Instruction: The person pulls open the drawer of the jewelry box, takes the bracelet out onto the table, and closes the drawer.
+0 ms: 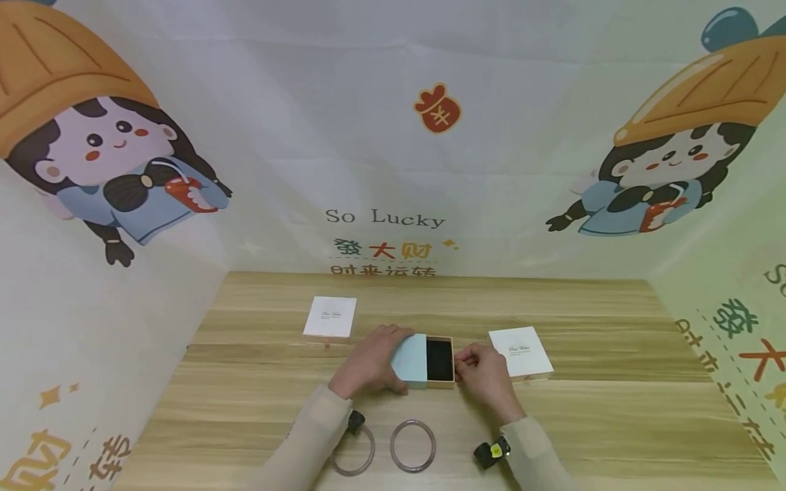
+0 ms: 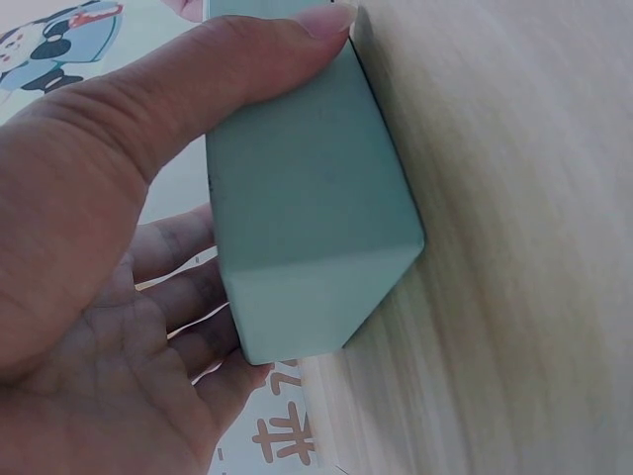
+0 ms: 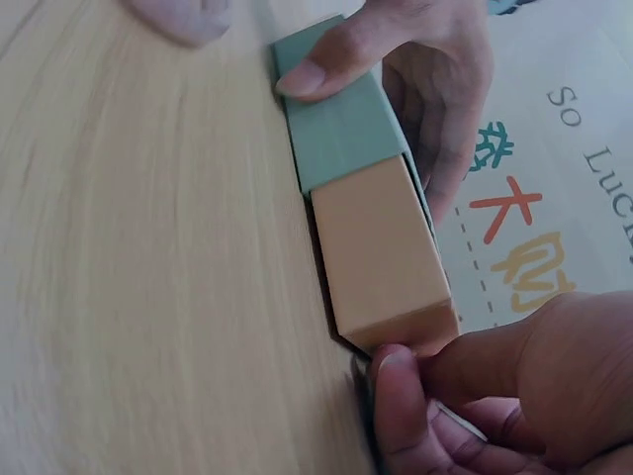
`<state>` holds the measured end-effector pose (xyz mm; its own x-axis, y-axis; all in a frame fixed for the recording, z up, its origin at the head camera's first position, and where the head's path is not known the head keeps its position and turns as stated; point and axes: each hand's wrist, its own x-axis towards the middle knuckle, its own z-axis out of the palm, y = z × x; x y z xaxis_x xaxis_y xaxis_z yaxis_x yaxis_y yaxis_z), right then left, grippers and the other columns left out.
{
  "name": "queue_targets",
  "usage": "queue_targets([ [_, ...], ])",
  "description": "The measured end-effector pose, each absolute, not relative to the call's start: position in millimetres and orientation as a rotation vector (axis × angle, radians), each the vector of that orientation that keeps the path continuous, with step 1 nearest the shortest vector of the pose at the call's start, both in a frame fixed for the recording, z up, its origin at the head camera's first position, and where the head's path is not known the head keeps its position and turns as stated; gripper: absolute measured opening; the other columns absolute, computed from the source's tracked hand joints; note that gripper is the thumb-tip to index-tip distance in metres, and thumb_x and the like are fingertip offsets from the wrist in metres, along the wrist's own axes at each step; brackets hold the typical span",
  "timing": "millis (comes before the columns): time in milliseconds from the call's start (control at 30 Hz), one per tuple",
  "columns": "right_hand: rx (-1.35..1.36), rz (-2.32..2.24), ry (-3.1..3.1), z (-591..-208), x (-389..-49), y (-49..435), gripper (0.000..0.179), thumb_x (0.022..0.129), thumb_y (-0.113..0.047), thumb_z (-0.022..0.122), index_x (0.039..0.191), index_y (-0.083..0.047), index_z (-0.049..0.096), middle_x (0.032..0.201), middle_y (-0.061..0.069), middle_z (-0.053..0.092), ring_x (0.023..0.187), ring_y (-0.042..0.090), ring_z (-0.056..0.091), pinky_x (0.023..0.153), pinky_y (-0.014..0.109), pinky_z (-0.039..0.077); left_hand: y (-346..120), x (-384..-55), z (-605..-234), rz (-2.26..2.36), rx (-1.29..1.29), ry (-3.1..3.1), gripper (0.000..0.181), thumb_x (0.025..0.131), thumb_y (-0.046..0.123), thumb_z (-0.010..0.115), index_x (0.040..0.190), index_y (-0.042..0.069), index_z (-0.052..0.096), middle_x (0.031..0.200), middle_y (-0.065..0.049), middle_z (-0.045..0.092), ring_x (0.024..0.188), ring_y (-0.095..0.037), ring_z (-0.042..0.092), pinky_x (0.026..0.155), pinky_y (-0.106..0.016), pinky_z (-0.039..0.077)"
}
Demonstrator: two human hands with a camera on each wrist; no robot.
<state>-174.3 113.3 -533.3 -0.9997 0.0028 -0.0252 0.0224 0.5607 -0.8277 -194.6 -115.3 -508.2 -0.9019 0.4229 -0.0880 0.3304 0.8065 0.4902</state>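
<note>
A light blue-green sliding box sleeve lies at mid-table. My left hand grips it, thumb along the near side and fingers along the far side, as the left wrist view also shows. From its right end the tan drawer sticks out about halfway, with a black lining inside. My right hand has thumb and fingers pinched at the drawer's outer end; what they pinch there is mostly hidden by the fingertips. Nearer the front edge lie two pale purplish bangles: one bangle in full view, another bangle partly behind the left wrist.
A white lidded box stands at the back left. Another white box sits just right of my right hand. Printed cloth walls with cartoon figures enclose the wooden table at the back and sides.
</note>
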Motion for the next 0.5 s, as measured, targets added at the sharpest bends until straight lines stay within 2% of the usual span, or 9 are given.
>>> queue_targets([
  [200, 0.116, -1.652, 2.525, -536.9, -177.7, 111.7, 0.011, 0.091, 0.006, 0.063, 0.089, 0.003, 0.074, 0.073, 0.009, 0.075, 0.060, 0.012, 0.068, 0.058, 0.023, 0.057, -114.3, -194.8, -509.6, 0.726, 0.593, 2.799, 0.103, 0.059, 0.025, 0.097, 0.150, 0.016, 0.050, 0.141, -0.005, 0.060, 0.124, -0.023, 0.054, 0.104, -0.045, 0.050],
  [500, 0.134, -1.770, 2.351, -538.5, -183.9, 107.0, 0.013, 0.091, 0.009, 0.062, 0.094, 0.009, 0.075, 0.076, 0.013, 0.075, 0.059, 0.011, 0.069, 0.059, 0.026, 0.061, -115.1, -194.8, -509.8, 0.759, 0.581, 2.791, 0.103, 0.058, 0.022, 0.099, 0.149, 0.015, 0.050, 0.140, -0.006, 0.060, 0.121, -0.024, 0.054, 0.103, -0.045, 0.050],
])
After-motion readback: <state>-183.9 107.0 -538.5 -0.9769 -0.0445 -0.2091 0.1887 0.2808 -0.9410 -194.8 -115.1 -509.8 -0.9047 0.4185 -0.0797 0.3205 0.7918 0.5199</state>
